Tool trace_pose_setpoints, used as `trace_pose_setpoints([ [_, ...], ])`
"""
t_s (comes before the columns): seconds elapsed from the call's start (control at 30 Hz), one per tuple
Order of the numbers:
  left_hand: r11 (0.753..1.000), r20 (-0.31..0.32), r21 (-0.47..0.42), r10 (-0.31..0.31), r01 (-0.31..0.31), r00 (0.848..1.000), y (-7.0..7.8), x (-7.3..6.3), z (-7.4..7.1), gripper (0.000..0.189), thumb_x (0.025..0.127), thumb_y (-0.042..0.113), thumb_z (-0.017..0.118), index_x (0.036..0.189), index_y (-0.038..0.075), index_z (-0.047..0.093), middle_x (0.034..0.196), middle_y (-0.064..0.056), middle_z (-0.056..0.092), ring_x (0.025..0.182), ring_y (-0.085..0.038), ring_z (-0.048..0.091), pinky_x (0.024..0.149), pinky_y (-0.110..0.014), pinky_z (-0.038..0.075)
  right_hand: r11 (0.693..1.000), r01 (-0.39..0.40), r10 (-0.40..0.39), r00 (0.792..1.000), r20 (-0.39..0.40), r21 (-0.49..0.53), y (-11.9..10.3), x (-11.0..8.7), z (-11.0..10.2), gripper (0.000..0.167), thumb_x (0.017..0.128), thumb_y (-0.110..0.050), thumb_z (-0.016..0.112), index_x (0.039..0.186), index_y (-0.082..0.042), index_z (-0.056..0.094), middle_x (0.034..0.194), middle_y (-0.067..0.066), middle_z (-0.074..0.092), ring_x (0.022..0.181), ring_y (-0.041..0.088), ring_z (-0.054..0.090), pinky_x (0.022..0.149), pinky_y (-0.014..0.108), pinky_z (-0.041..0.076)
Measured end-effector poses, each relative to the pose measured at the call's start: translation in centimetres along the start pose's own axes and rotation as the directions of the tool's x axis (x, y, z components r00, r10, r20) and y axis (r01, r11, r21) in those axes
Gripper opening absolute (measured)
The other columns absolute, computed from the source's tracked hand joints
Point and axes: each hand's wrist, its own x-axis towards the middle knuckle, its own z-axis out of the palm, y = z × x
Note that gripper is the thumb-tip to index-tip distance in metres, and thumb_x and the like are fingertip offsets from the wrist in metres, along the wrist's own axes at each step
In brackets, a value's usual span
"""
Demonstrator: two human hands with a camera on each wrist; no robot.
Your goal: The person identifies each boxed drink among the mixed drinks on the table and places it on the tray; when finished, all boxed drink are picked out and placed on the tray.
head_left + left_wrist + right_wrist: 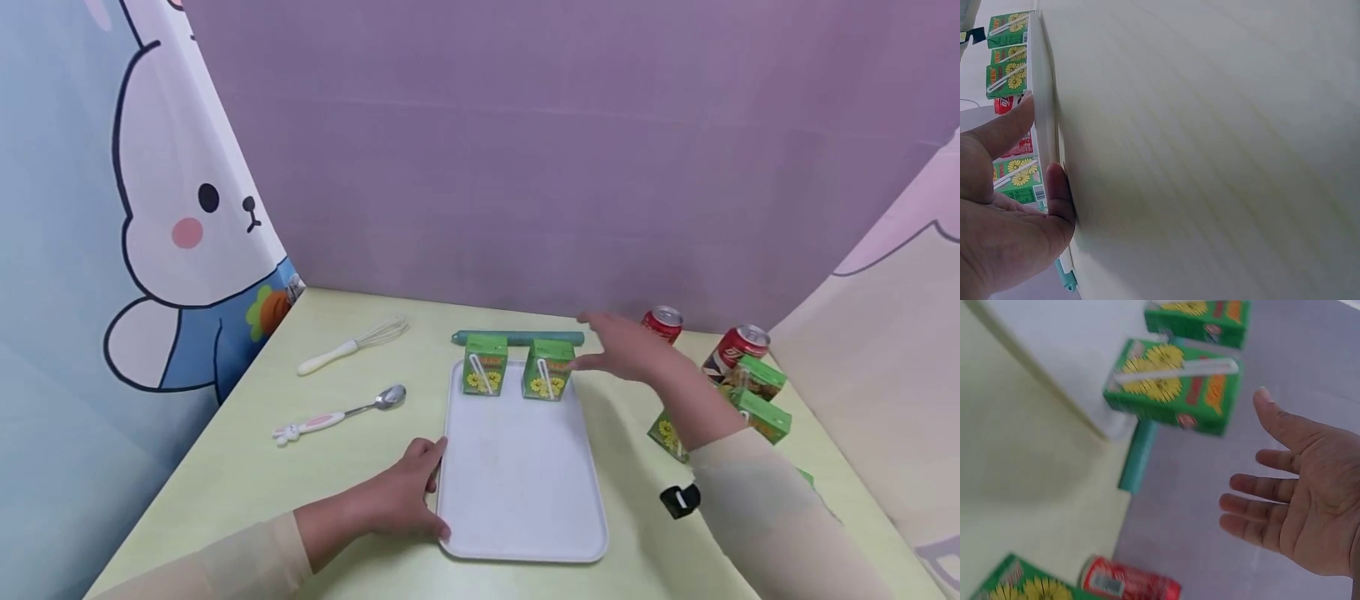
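Note:
A white tray (521, 483) lies on the table, and my left hand (401, 500) holds its left edge with thumb and fingers. In the left wrist view the thumb (1013, 128) meets the rim, with a bent finger lower on the edge. Two green drink cartons with yellow flowers and white straws stand at the tray's far end: a left carton (485, 367) and a right carton (548, 371). My right hand (626, 346) is just right of the right carton, fingers spread and holding nothing. The right wrist view shows a gap between the thumb and that carton (1172, 384).
A teal stick-like object (525, 337) lies behind the cartons. Left of the tray are a whisk (356, 343) and a rabbit-handled spoon (341, 414). Several green cartons (763, 417) and two red cans (738, 348) are at right. A purple wall (525, 167) rises behind.

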Motion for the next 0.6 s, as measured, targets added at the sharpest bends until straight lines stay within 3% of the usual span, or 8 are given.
trace_pose_setpoints([
  [0.17,1.000,-0.005,0.003,0.000,0.000,1.000,-0.1,-0.1,0.0,0.123,0.065,0.030,0.091,0.155,-0.004,0.014,0.119,-0.008,0.035,0.083,-0.012,0.046,0.074,-0.024,0.040,0.997,-0.072,0.072,0.997,-0.007,-0.012,2.3,-2.5,-1.6,0.092,0.082,-0.060,0.069,0.150,-0.009,0.033,0.140,0.022,0.048,0.126,0.041,0.049,0.096,0.060,0.043],
  [0.27,1.000,-0.015,0.008,0.000,0.001,1.000,-0.2,-0.1,-0.1,0.124,0.064,0.030,0.091,0.155,-0.004,0.014,0.120,-0.009,0.036,0.083,-0.013,0.046,0.075,-0.025,0.040,0.995,-0.100,0.100,0.995,0.007,0.000,3.6,-3.9,-2.0,0.086,0.082,-0.058,0.070,0.145,-0.009,0.039,0.136,0.021,0.050,0.123,0.041,0.050,0.094,0.060,0.045],
  [0.47,1.000,-0.014,0.012,0.009,-0.009,1.000,-0.3,-0.1,0.1,0.123,0.064,0.030,0.091,0.155,-0.004,0.014,0.118,-0.007,0.036,0.083,-0.013,0.046,0.075,-0.025,0.039,0.986,-0.165,0.166,0.984,0.067,-0.017,6.3,-6.1,-1.2,0.101,0.078,-0.062,0.071,0.148,0.000,0.035,0.143,0.031,0.043,0.131,0.052,0.040,0.099,0.065,0.038],
  [0.6,1.000,-0.011,0.003,0.028,-0.028,1.000,-0.4,0.1,0.1,0.122,0.065,0.029,0.091,0.154,-0.006,0.014,0.116,-0.007,0.036,0.082,-0.012,0.046,0.074,-0.024,0.038,0.972,-0.232,0.234,0.964,0.126,-0.032,8.1,-7.0,-0.1,0.106,0.075,-0.065,0.071,0.145,0.006,0.036,0.138,0.034,0.046,0.124,0.054,0.045,0.092,0.066,0.042],
])
